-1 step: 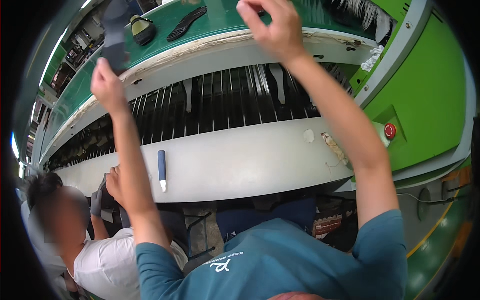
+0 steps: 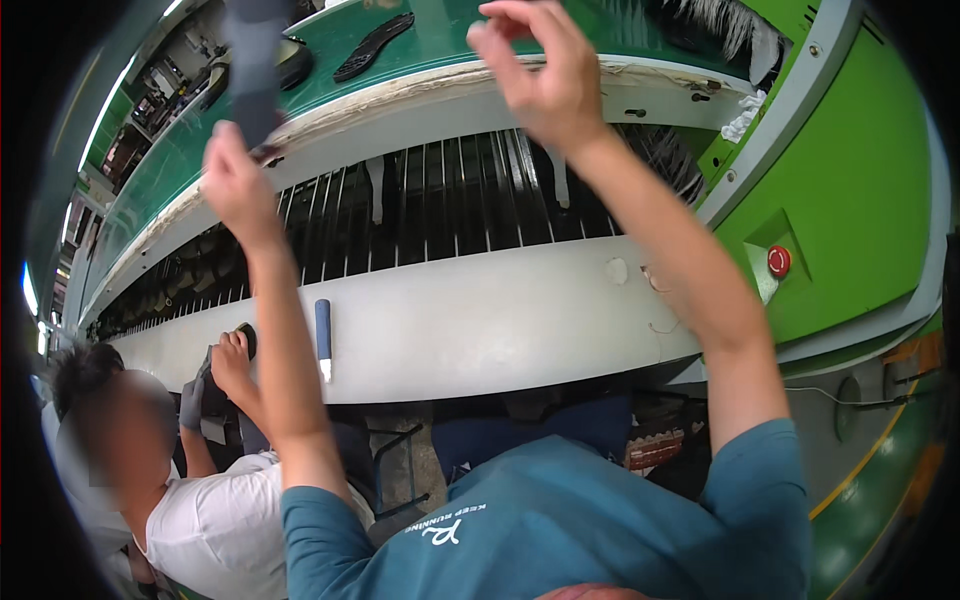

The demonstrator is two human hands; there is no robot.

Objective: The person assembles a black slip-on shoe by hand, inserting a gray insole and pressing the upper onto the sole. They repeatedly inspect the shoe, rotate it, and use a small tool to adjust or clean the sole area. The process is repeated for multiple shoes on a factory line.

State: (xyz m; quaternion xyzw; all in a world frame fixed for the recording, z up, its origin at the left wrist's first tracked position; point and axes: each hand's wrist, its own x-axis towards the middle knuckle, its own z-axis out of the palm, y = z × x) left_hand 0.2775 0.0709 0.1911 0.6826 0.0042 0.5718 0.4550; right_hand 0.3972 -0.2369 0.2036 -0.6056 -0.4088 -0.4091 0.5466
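My left hand (image 2: 240, 190) is raised at the upper left, its fingers closed on the lower end of a long grey sole-shaped piece (image 2: 255, 75). That piece is smeared by motion and stands upright in front of the green conveyor belt (image 2: 450, 35). Up near the belt's front edge, my right hand (image 2: 550, 80) has its thumb and fingers curved apart, with nothing visible between them. A black shoe sole (image 2: 374, 46) lies on the belt between my hands. Behind the grey piece, a dark shoe (image 2: 296, 64) is partly hidden.
On the pale bench (image 2: 480, 320) lie a blue-handled tool (image 2: 323, 335) and a whitish round patch (image 2: 617, 271). Metal rods (image 2: 430, 205) span the gap behind it. A green machine (image 2: 840, 190) carries a red button (image 2: 779, 262). At left, a co-worker's hand (image 2: 232, 362) touches a dark piece.
My left hand has shifted right and slightly down with the grey piece. My right hand has dropped a little. A dark piece now shows beside the co-worker's hand.
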